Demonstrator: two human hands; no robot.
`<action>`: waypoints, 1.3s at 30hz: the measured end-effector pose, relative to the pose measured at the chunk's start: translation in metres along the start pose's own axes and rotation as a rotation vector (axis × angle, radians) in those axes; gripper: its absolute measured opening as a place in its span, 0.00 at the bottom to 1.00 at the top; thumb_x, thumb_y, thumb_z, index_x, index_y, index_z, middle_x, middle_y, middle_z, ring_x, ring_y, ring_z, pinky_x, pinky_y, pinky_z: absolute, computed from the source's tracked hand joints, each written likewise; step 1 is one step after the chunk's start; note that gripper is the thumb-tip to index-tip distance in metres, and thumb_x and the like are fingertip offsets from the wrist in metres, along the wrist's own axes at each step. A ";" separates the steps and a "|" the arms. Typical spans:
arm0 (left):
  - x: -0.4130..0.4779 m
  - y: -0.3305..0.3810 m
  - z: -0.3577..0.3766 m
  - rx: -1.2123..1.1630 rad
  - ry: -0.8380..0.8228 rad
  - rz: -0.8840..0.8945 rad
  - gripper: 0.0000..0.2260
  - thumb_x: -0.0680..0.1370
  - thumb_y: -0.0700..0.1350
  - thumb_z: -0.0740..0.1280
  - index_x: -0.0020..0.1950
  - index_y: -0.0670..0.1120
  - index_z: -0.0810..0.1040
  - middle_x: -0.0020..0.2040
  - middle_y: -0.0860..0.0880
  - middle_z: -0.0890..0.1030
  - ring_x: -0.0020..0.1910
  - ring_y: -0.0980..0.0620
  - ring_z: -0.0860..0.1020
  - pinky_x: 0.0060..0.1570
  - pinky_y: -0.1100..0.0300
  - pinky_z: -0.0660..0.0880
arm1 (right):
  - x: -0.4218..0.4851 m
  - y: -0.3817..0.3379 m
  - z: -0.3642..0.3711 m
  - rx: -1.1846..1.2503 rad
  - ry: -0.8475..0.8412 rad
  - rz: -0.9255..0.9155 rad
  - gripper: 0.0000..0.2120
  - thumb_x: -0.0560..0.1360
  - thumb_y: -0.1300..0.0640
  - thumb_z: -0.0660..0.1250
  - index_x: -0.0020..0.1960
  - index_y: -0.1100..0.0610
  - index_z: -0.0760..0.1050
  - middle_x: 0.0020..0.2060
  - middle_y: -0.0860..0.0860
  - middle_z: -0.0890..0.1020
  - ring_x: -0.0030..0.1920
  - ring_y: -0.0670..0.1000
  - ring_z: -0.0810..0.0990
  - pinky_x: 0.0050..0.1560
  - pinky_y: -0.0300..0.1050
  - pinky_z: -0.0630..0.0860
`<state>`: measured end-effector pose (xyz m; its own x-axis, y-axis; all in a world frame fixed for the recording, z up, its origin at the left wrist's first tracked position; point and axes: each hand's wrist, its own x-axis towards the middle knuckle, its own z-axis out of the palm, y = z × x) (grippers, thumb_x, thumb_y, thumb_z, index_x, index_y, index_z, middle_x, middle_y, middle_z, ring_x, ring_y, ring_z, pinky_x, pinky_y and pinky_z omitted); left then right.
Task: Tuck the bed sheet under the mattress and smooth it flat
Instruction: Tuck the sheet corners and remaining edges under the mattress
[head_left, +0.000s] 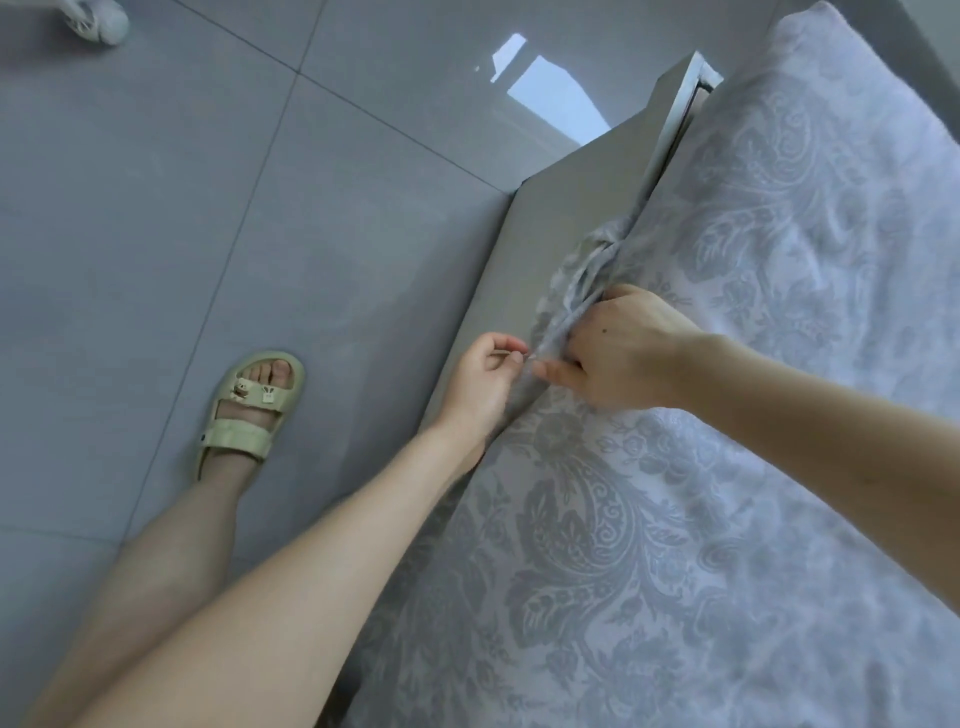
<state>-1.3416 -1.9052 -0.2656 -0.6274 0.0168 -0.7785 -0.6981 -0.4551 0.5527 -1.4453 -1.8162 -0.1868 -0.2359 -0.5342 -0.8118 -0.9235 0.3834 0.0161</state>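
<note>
While the right hand (618, 353) gripped a bunch of sheet (675, 545) mid-frame and the left hand (485, 374) pinched its edge, loose folds could wedge lumpy beside the mattress (841, 156).

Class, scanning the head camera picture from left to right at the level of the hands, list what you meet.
Tiled floor → sandalled foot → left hand → right hand → patterned bed sheet.

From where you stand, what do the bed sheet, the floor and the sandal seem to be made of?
Bed sheet: woven fabric, matte, since it folds and bunches. Floor: glossy grey tile, with grout lines and a window reflection. Sandal: probably moulded rubber or foam, smooth and cream.
</note>
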 end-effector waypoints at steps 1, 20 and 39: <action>-0.006 0.002 0.002 -0.046 -0.030 -0.017 0.09 0.80 0.37 0.59 0.45 0.49 0.74 0.44 0.48 0.78 0.43 0.54 0.75 0.43 0.70 0.71 | 0.000 -0.001 -0.002 0.015 -0.047 -0.030 0.32 0.77 0.38 0.34 0.29 0.52 0.67 0.27 0.48 0.74 0.39 0.48 0.75 0.63 0.48 0.67; -0.012 0.019 0.063 0.071 -0.273 -0.317 0.34 0.78 0.66 0.41 0.69 0.48 0.71 0.68 0.45 0.73 0.66 0.46 0.71 0.67 0.55 0.66 | 0.008 0.062 -0.035 -0.171 -0.278 0.174 0.36 0.77 0.36 0.33 0.38 0.52 0.75 0.37 0.46 0.78 0.53 0.49 0.75 0.64 0.49 0.61; 0.040 0.036 0.074 -0.314 -0.371 -0.487 0.39 0.74 0.71 0.41 0.69 0.47 0.72 0.64 0.46 0.77 0.62 0.49 0.75 0.65 0.54 0.69 | 0.058 0.101 -0.053 0.223 -0.716 0.554 0.40 0.76 0.31 0.39 0.77 0.58 0.52 0.76 0.56 0.55 0.76 0.55 0.54 0.73 0.49 0.51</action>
<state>-1.4173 -1.8552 -0.2551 -0.3834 0.5627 -0.7324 -0.8324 -0.5541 0.0100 -1.5683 -1.8481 -0.2009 -0.3145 0.3313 -0.8896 -0.6380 0.6201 0.4565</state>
